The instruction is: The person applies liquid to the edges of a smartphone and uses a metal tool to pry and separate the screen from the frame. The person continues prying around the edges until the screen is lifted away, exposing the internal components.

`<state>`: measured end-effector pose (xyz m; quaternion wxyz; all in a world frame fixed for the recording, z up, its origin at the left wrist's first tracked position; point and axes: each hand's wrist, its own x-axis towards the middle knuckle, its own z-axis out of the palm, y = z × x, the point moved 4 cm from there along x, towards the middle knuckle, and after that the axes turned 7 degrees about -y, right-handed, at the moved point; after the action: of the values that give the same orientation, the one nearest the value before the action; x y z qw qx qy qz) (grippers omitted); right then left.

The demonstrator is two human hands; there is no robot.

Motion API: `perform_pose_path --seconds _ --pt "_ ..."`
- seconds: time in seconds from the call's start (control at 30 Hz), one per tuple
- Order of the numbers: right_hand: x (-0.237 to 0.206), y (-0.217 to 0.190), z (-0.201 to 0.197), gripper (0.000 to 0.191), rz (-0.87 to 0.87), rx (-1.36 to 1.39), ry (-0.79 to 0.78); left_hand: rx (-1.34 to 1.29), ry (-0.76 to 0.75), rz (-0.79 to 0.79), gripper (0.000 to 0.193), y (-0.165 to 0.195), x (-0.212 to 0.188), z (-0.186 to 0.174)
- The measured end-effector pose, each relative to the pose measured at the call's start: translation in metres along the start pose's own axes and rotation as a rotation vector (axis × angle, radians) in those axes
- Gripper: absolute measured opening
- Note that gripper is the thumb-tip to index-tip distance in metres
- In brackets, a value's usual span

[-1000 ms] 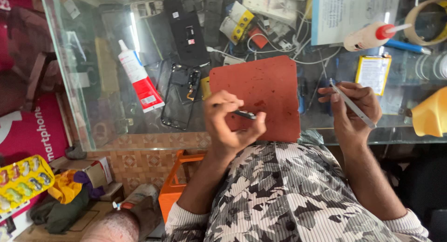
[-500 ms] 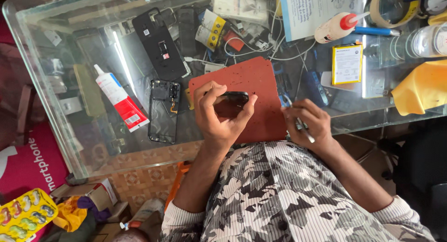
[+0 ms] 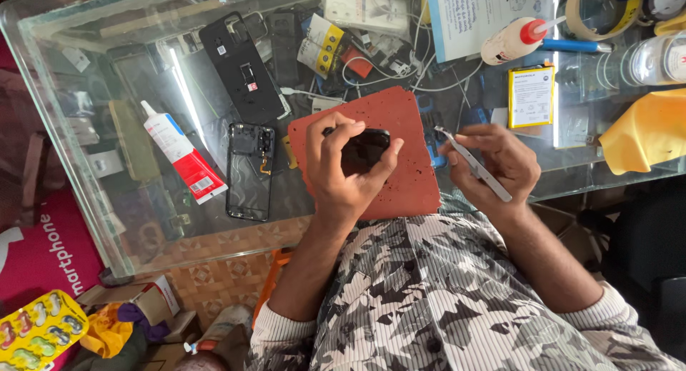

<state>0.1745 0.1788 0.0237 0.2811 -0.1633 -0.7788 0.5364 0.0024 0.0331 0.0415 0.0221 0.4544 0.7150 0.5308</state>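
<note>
the left hand (image 3: 343, 164) has lifted the small black flat part (image 3: 366, 148) off the red rubber mat (image 3: 400, 128) under it and pinches it. the right hand (image 3: 496, 160) beside it still grips thin metal tweezers (image 3: 471, 164).

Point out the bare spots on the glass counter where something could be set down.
Bare glass lies left of the glue tube, toward the counter edge, and along the near edge below the phone frame. Some red mat is free beside the left hand. The far side, around the cables and bottle, is crowded.
</note>
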Motion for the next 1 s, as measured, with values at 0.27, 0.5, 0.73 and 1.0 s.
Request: perform_pose_path --seconds 0.27,0.5,0.73,1.0 --pt "0.032 -0.057 0.0 0.025 -0.267 -0.308 -0.066 -0.065 -0.096 -0.108 0.057 0.024 0.01 0.001" --pt "0.029 -0.09 -0.004 0.026 -0.439 -0.343 -0.114 -0.064 -0.079 -0.109 0.06 0.049 0.012 -0.016" --pt "0.026 -0.106 -0.002 0.03 -0.464 -0.228 -0.219 -0.082 -0.081 -0.092 0.062 0.064 0.009 -0.024" --pt "0.026 -0.112 -0.004 0.028 -0.414 -0.297 -0.287 -0.027 -0.108 -0.082 0.061 0.071 0.006 -0.028"
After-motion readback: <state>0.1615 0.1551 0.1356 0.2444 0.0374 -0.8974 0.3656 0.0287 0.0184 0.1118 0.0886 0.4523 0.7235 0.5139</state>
